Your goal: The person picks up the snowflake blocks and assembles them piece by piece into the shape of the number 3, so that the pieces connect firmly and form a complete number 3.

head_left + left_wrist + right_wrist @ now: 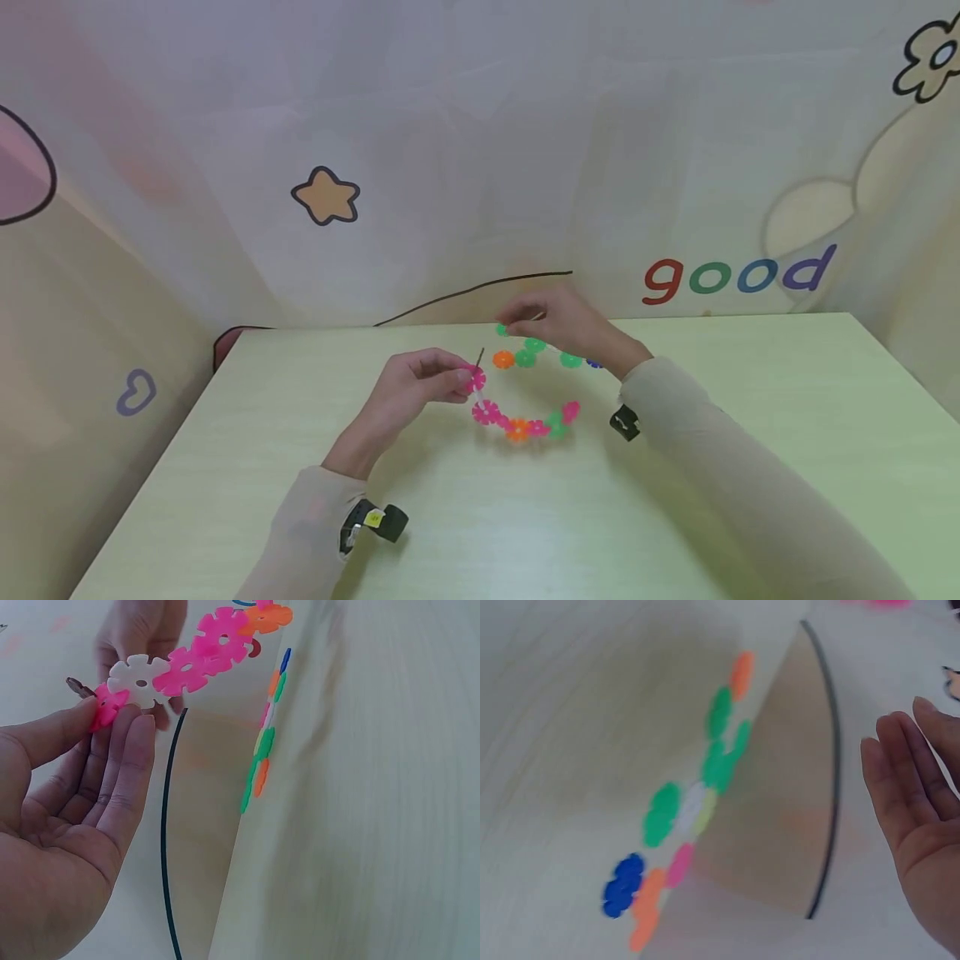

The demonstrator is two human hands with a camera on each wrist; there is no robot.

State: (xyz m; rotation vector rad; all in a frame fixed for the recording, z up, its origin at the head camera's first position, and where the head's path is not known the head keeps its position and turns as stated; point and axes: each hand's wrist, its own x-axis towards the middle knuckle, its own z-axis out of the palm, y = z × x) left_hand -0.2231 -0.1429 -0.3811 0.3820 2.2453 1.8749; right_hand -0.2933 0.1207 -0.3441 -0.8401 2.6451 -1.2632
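Presently, one flower chain (pixel 517 428), one white flower (pixel 129 675) included, is pinched by the left hand (pixel 411 385). The right hand (pixel 558 318) is held relaxed.

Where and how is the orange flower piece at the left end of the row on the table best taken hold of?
Probably pinch opposite edges of its rim, from above and the near side: the orange flower piece lies flat and thin, with a green piece close on its right.

The person's right hand (pixel 922 817) shows against a pale backdrop (pixel 772 802) marked with a dark curved line (pixel 836 750), its fingers nearly straight. Along the surface's (pixel 562 765) edge lie blurred green pieces (pixel 661 814), a white piece (pixel 689 807), a pink piece (pixel 680 865) and a blue piece (pixel 622 886).
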